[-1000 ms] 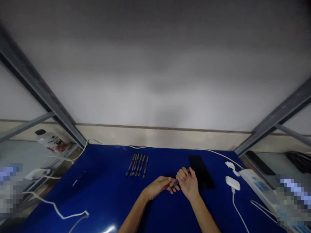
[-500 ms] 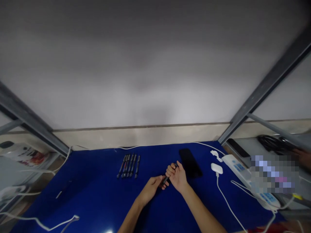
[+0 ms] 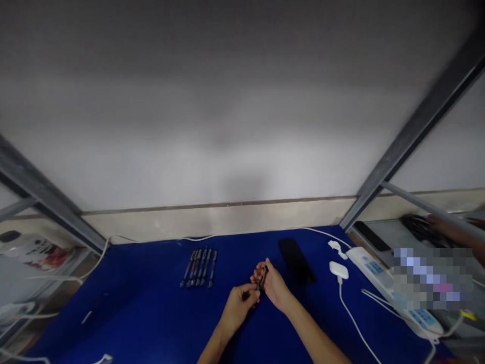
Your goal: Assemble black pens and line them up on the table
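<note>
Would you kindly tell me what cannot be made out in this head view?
- Pen: mostly hidden by the right hand and left hand; its parts are too small to tell.
- Row of pens: too small and blurred to count.
- Power strip: partly covered by a pixelated patch.
- White cable: cut off by the bottom edge.

Dark pen (image 3: pixel 262 277), gripped, nearly upright

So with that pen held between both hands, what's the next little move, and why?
Probably lay the pen beside the row of pens on the blue table: both the left hand and right hand grip it, and the others already lie lined up together.
</note>
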Available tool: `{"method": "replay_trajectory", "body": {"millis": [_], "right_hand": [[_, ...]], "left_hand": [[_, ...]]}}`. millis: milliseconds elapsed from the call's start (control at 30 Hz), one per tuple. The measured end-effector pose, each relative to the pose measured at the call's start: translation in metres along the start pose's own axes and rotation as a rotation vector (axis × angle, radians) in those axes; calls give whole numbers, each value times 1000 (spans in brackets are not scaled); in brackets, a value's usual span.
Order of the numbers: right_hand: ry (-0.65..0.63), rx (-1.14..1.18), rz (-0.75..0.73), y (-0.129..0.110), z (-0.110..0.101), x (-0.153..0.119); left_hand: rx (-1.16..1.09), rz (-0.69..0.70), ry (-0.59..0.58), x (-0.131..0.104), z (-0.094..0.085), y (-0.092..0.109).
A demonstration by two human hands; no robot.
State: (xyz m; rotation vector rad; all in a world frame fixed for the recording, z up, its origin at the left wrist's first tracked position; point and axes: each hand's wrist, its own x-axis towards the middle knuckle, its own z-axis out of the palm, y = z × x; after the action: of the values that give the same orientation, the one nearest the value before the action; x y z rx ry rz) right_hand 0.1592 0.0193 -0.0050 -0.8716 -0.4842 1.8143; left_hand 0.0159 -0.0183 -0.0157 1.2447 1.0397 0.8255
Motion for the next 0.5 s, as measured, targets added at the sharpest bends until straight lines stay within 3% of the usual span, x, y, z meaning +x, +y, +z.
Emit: {"method": "replay_trajectory", "body": {"millis": [133,233,367,500], "right_hand": [[113,-234,-167,12,1,-6],[186,-578,-336,25,-1,-24],[70,-1069,-554,44,-7,-60],[62,-1396,-646,67,-24,-89]], "left_hand": [[-23,14,33,-2,-1,1],[-51,18,74,-4,-3,0],[-108,-20,190,-10,-5,0],[82,-14,386,-24,-24,19]]}}
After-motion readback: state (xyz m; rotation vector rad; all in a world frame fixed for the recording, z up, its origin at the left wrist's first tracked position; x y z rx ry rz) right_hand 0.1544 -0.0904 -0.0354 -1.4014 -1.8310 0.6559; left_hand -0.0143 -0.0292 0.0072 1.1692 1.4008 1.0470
